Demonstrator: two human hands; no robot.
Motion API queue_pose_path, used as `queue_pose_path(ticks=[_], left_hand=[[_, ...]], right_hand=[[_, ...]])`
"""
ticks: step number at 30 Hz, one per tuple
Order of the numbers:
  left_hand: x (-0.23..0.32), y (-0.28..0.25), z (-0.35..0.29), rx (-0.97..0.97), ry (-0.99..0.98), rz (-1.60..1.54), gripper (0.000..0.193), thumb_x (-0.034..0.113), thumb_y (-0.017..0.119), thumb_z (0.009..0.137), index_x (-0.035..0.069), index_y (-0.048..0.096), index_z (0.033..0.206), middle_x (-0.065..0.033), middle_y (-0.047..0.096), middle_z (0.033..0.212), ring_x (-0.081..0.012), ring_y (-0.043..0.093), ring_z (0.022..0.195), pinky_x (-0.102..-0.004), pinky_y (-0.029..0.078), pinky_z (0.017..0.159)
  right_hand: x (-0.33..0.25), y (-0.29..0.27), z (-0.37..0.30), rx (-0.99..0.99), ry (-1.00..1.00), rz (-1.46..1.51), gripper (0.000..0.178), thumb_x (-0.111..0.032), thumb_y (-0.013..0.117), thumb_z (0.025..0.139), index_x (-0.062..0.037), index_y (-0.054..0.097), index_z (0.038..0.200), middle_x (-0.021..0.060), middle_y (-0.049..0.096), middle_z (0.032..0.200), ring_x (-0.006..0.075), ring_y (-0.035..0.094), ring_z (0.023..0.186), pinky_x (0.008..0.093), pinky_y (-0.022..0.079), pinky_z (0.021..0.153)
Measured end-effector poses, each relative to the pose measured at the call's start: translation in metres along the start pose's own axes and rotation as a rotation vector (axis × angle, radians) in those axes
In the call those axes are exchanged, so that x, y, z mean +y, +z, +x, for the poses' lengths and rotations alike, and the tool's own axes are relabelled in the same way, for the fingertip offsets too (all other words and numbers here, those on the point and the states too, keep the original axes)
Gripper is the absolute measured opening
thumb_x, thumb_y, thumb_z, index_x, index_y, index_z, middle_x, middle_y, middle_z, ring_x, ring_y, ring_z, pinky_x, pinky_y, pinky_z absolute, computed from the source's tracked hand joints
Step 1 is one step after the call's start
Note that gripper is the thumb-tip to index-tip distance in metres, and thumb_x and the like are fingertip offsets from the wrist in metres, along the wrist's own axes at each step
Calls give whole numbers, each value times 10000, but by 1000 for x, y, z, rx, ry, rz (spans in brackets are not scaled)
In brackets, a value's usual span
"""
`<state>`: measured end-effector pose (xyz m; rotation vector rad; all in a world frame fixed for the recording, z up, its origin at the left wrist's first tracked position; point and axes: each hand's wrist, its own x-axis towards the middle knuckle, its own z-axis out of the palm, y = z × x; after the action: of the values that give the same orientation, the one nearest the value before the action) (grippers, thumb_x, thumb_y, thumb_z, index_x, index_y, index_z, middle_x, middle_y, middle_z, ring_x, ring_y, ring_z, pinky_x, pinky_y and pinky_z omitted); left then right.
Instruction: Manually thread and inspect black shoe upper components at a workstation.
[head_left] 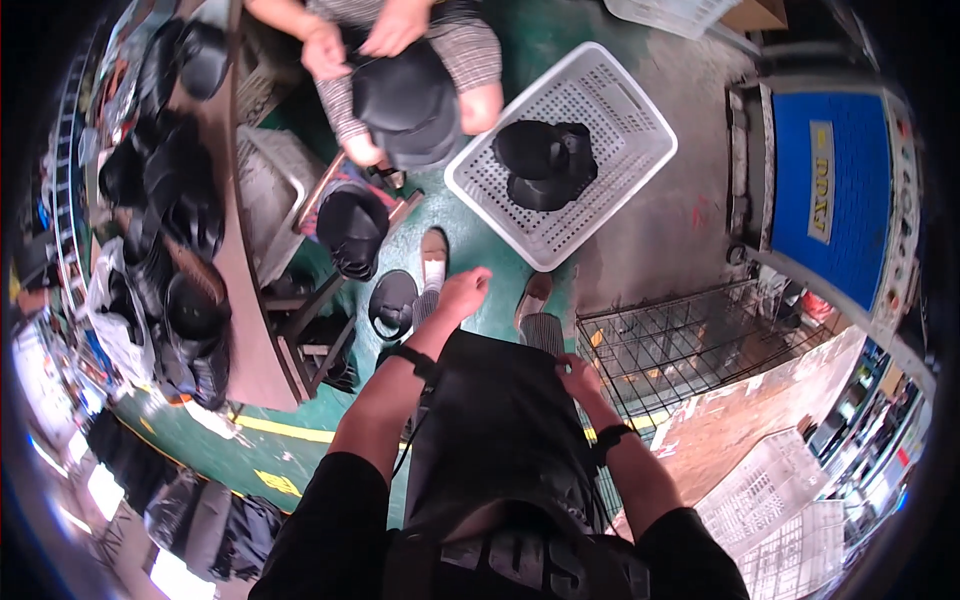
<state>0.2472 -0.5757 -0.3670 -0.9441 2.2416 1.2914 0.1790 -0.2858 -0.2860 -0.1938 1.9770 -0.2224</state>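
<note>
My left hand reaches forward above the left edge of a black apron. Its fingers are curled together, and what they hold, if anything, is too small to make out. Low on the right, my right hand is closed at the apron's right edge, its fingertips against the black cloth. Ahead of my hands stands a white perforated basket with several black cap-like pieces heaped in it. A flat black oval piece with a loop lies on the floor beside my left foot.
Across from me, a seated person's hands work over a black cap-like piece on their lap. Another black piece rests on a low stool. A brown table at left carries black goods. At right are a wire rack and a blue-panelled cart.
</note>
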Motion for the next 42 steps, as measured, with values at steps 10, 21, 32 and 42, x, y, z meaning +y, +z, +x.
queue_pose_path(ticks=[10,21,32,42], left_hand=[[77,95,224,-131,223,300,261,246,527,812,140,589,1043,-156,622,959,-337,600,880,-435,483,748],[60,190,408,1,-245,-69,693,338,596,795,-25,344,1329,-206,503,1204,-297,517,1007,-358,433,787],[108,166,397,635,-139,129,412,212,556,834,27,464,1191,-236,621,937,-356,636,776,-420,525,653],[157,125,428,214,21,665,260,164,500,801,177,668,999,-112,648,1006,-282,616,951,-377,495,816]], right_hand=[[49,90,-35,58,250,152,644,-339,629,786,-76,367,1313,191,300,1390,355,364,1238,432,351,1007],[49,60,-1,191,294,284,468,-261,639,743,-74,527,1157,148,469,1259,338,442,1167,440,400,943],[56,45,3,229,293,338,414,-202,644,728,-69,552,1108,118,495,1231,322,455,1152,439,389,944],[57,40,3,235,311,373,395,-187,642,730,-49,549,1088,104,507,1227,315,470,1135,412,398,946]])
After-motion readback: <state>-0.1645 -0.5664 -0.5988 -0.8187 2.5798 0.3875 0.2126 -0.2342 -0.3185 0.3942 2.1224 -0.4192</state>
